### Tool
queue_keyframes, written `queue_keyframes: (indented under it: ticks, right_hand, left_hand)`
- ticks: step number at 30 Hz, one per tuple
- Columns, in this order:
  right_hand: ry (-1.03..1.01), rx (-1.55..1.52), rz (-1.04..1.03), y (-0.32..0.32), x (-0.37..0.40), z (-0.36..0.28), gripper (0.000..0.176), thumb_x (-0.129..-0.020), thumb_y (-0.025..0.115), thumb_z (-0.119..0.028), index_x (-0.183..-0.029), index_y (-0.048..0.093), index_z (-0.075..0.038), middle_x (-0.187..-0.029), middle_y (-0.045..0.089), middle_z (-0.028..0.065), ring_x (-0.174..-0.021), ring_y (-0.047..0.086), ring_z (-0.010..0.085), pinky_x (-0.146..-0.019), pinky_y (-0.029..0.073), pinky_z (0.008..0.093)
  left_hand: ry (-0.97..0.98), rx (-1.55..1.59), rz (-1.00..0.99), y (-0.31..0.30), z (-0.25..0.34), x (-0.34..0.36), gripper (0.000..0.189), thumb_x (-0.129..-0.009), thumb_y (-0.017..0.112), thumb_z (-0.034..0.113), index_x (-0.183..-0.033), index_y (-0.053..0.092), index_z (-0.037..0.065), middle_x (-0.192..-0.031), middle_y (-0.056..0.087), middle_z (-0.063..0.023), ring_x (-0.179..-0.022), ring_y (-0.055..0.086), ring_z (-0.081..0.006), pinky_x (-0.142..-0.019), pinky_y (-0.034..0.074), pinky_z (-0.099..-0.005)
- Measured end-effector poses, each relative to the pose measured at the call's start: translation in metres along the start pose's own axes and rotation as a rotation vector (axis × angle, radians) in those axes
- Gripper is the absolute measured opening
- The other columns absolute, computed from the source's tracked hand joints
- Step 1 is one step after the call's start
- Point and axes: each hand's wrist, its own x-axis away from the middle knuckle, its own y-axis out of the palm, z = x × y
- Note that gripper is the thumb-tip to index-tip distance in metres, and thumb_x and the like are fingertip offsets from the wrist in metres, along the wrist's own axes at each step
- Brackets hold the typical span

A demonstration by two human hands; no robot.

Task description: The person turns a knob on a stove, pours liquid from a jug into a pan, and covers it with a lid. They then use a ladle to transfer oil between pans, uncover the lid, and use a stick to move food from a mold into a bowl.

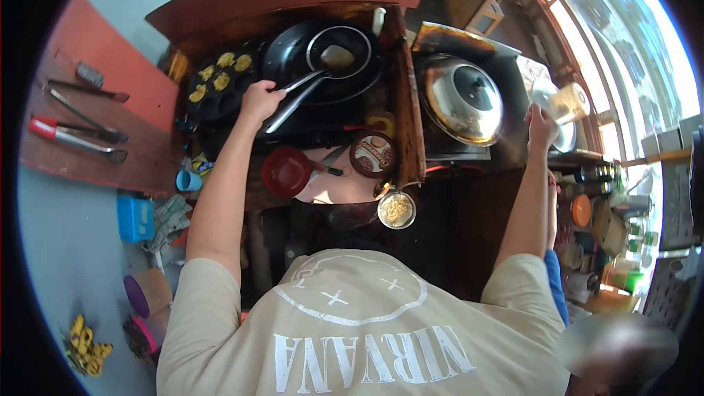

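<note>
My left hand point(262, 101) is closed round the handle of a metal ladle point(304, 82), whose bowl is in the small black pan point(339, 52) at the upper middle. That pan sits inside a larger black pan point(282, 55). Left of them, a dark molded pan point(229, 98) holds several yellowish pieces point(222, 81). On the right, my right hand point(541, 129) is closed beside a light tan cylindrical container point(570, 103); its exact grip is too small to make out. Between the hands stands a large pot with a domed glass-and-metal lid point(464, 100).
A red bowl point(287, 172), a round labelled tub point(372, 155) and a small bowl of chopped bits point(397, 210) are near the front edge. Tongs point(77, 138) lie on the left board. Another person's blue sleeve point(555, 286) shows beside my right arm.
</note>
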Motion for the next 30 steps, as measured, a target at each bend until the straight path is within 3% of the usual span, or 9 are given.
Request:
queue_keyframes:
  ticks: [1,6,10,13,16,22,25,28,30]
  right_hand:
    - [0.113,-0.24,0.109,-0.012,0.022,0.006,0.031,-0.088,0.065,-0.026,-0.077,0.072,0.003,-0.062,0.066,0.0086,-0.053,0.062,0.0146,-0.052,0.048,0.0275]
    - [0.492,-0.367,0.287,0.002,0.138,0.075,0.028,-0.086,0.058,-0.02,-0.063,0.062,-0.003,-0.057,0.06,0.0053,-0.043,0.052,0.0119,-0.039,0.04,0.0271]
    - [0.672,-0.068,-0.187,0.045,0.187,0.145,0.024,-0.082,0.065,-0.02,-0.073,0.067,0.002,-0.061,0.061,0.0072,-0.045,0.055,0.014,-0.042,0.045,0.0287]
    - [0.141,0.515,-0.448,0.077,0.196,0.203,0.032,-0.082,0.07,-0.027,-0.092,0.072,0.003,-0.08,0.072,0.0202,-0.077,0.071,0.0358,-0.072,0.057,0.0447]
    - [0.016,0.572,-0.539,0.092,0.198,0.207,0.036,-0.083,0.071,-0.032,-0.09,0.072,0.003,-0.082,0.07,0.0244,-0.085,0.069,0.0417,-0.079,0.055,0.0484]
    - [-0.065,0.768,-0.533,0.087,0.192,0.176,0.037,-0.082,0.075,-0.034,-0.083,0.073,0.003,-0.077,0.069,0.0248,-0.085,0.069,0.042,-0.079,0.055,0.0486]
    - [-0.1,0.834,-0.635,0.092,0.186,0.188,0.046,-0.085,0.072,-0.042,-0.085,0.073,0.004,-0.089,0.07,0.0255,-0.09,0.069,0.0427,-0.08,0.056,0.048]
    - [-0.03,0.777,-0.578,0.095,0.187,0.215,0.046,-0.085,0.071,-0.042,-0.082,0.073,0.004,-0.084,0.07,0.0241,-0.087,0.07,0.0405,-0.079,0.056,0.0468]
    - [0.233,0.592,-0.569,0.102,0.186,0.226,0.046,-0.091,0.067,-0.04,-0.083,0.072,0.006,-0.075,0.07,0.0218,-0.079,0.072,0.0351,-0.071,0.058,0.0452]
  left_hand:
    - [-0.005,0.008,-0.006,-0.002,0.0,0.002,0.049,-0.081,0.076,0.029,-0.12,0.068,0.001,-0.118,0.068,-0.0214,-0.111,0.066,-0.0323,-0.096,0.05,-0.038]
    - [-0.058,0.055,-0.047,0.003,-0.014,-0.002,0.051,-0.082,0.077,0.032,-0.121,0.067,0.0,-0.118,0.069,-0.0211,-0.11,0.067,-0.0313,-0.096,0.05,-0.0378]
    - [0.029,-0.017,0.12,-0.009,-0.008,0.021,0.057,-0.082,0.075,0.041,-0.121,0.066,0.0,-0.116,0.068,-0.0235,-0.11,0.066,-0.0338,-0.094,0.051,-0.0398]
    - [0.131,-0.044,0.339,-0.035,0.004,0.062,0.051,-0.085,0.073,0.039,-0.118,0.067,0.001,-0.112,0.069,-0.0232,-0.102,0.068,-0.0363,-0.09,0.053,-0.0417]
    - [0.15,0.03,0.533,-0.049,-0.011,0.114,0.035,-0.086,0.073,0.029,-0.107,0.071,0.001,-0.095,0.073,-0.0173,-0.079,0.071,-0.0291,-0.07,0.054,-0.0386]
    - [-0.136,-0.025,0.411,-0.011,-0.124,0.215,0.023,-0.083,0.075,0.024,-0.088,0.072,0.002,-0.071,0.069,-0.0133,-0.068,0.07,-0.0281,-0.065,0.053,-0.0382]
    - [-0.288,-0.061,0.33,0.013,-0.167,0.25,0.02,-0.082,0.075,0.023,-0.088,0.074,0.003,-0.077,0.072,-0.015,-0.075,0.072,-0.0293,-0.069,0.055,-0.0379]
    - [-0.389,-0.093,0.296,0.009,-0.184,0.253,0.019,-0.081,0.074,0.023,-0.09,0.076,0.007,-0.082,0.073,-0.0161,-0.082,0.072,-0.031,-0.076,0.057,-0.0396]
    - [-0.389,-0.141,0.302,-0.001,-0.194,0.235,0.021,-0.082,0.072,0.027,-0.088,0.076,0.007,-0.082,0.073,-0.0153,-0.083,0.072,-0.0324,-0.078,0.057,-0.042]
